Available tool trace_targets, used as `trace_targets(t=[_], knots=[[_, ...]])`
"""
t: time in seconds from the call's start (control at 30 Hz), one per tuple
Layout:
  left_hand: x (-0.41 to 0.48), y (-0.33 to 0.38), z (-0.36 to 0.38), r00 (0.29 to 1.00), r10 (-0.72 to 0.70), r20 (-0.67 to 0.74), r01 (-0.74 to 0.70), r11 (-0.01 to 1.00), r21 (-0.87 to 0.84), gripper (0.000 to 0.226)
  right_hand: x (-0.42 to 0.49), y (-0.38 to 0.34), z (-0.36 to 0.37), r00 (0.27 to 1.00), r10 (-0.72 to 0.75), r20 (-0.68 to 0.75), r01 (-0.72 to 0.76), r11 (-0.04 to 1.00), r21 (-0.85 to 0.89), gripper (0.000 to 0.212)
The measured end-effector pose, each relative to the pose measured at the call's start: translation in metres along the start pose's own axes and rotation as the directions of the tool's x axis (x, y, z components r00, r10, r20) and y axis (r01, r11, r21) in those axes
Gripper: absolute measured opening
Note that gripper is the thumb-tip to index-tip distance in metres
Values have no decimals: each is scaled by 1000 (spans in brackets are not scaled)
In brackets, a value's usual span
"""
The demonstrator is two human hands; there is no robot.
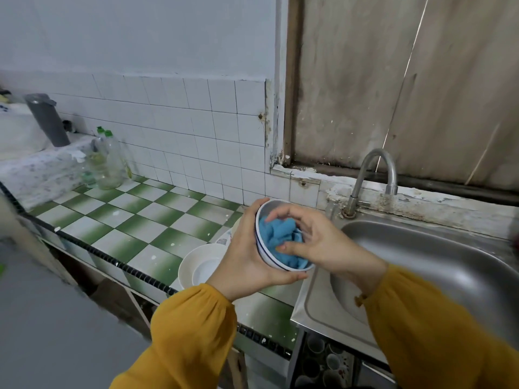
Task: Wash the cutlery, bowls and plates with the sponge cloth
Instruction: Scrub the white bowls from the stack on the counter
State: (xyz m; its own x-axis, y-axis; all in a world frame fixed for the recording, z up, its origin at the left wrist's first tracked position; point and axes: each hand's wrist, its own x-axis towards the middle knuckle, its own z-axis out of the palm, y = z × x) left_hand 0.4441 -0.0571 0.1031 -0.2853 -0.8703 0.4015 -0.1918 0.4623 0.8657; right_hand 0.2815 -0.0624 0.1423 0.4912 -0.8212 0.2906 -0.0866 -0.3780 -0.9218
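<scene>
My left hand (247, 256) grips a small white bowl with a blue rim line (276, 206), tilted on its side above the left edge of the sink. Inside the bowl lies a crumpled blue sponge cloth (276, 237). My right hand (317, 242) holds the cloth, its fingers curled over it and pressing it into the bowl. A white bowl (196, 262) with a smaller white dish inside stands on the counter just left of my left hand. A patterned plate edge (224, 240) shows behind it, mostly hidden by my hand.
The steel sink (438, 262) lies to the right, with a curved tap (376, 175) at its back edge. The green-and-white tiled counter (134, 220) stretches left. Clear bottles with green caps (108, 161) and a grey flask (47, 119) stand at the far left. Cups sit below the sink.
</scene>
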Motion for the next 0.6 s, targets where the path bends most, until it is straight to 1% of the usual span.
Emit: trace_targets(t=[0.03,0.07,0.1,0.13,0.17,0.2,0.23,0.27,0.3,0.33,0.37,0.4,0.43,0.47,0.5,0.57,0.6], knots=[[0,2,-6,1000,3,11,-3,1000,2,115,1,-8,-8,986,2,165,14,995,-98,40],[1,5,-10,1000,3,19,-3,1000,0,116,4,-15,-17,954,29,298,36,977,-209,41],[1,7,-13,1000,9,24,-9,1000,6,116,8,-21,-26,918,68,392,64,947,-316,43],[0,8,-14,999,19,26,-20,999,25,115,11,-26,-32,892,89,443,130,888,-441,45],[0,10,-14,999,24,32,-25,999,38,115,16,-27,-36,877,55,478,259,783,-566,45],[0,11,-13,999,21,41,-23,999,36,114,21,-26,-38,857,-29,514,418,622,-662,42],[1,13,-13,998,14,55,-16,1000,26,112,25,-23,-38,824,-119,554,545,436,-716,37],[1,14,-13,997,15,69,-17,999,27,110,27,-20,-37,793,-191,579,609,272,-745,29],[3,16,-14,997,23,78,-26,999,39,109,28,-17,-36,771,-247,587,630,162,-760,23],[4,18,-15,996,36,84,-40,998,52,110,29,-15,-35,762,-288,580,630,122,-767,22],[5,19,-17,996,46,80,-51,997,56,111,28,-15,-32,769,-319,554,616,143,-774,24],[5,21,-20,996,61,66,-64,997,53,113,26,-17,-29,802,-321,504,583,229,-780,28],[5,21,-22,996,76,49,-78,996,45,114,25,-21,-28,847,-293,443,527,356,-772,33],[4,21,-25,996,87,28,-88,995,40,114,24,-25,-28,893,-210,398,448,496,-744,37],[3,22,-26,995,95,13,-95,995,37,115,23,-29,-28,915,-109,388,368,619,-694,39],[2,23,-27,995,98,14,-99,995,28,115,21,-32,-29,919,27,394,202,824,-530,50],[2,22,-26,995,98,17,-98,995,27,116,21,-29,-33,926,71,370,98,903,-419,59]])
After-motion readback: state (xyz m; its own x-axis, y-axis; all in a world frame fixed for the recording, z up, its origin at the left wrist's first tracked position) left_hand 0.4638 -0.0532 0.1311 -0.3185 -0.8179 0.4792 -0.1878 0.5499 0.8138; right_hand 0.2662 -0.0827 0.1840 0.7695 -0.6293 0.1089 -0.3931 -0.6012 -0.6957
